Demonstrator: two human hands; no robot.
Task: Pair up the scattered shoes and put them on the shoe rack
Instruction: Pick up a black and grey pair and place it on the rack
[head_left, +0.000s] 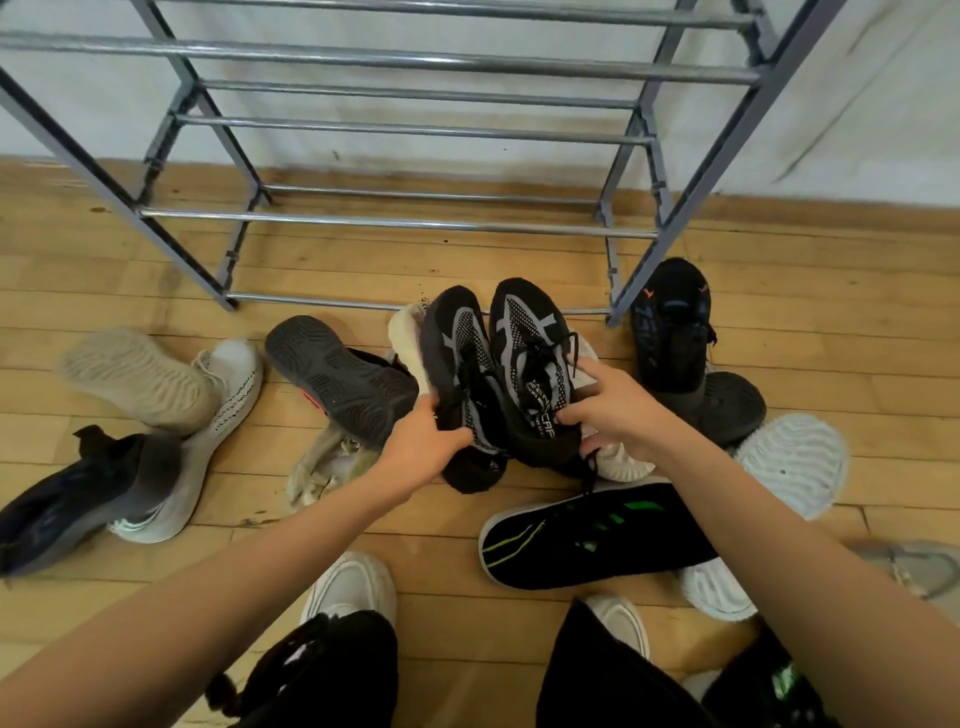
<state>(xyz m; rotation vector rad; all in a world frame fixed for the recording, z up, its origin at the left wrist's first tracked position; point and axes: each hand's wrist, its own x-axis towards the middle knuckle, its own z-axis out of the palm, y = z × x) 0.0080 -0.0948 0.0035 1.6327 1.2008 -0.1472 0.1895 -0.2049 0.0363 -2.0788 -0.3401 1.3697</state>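
Note:
Two matching black sneakers with grey mesh sit side by side, toes toward the rack. My left hand (421, 447) grips the heel of the left black-grey sneaker (457, 353). My right hand (613, 410) holds the tongue and collar of the right black-grey sneaker (530, 343). Both shoes hover just in front of the grey metal shoe rack (395, 223), whose bars carry no shoes. A cream shoe (405, 327) lies partly hidden behind the pair.
Scattered on the wooden floor: beige and white knit shoes (228, 395) at left, a dark boot-like shoe (72, 499), an upturned black sole (337, 379), a black shoe with green stripes (587, 535), black shoes (675, 332) by the rack's right leg, a white sole (789, 462). My own white shoes (353, 587) are below.

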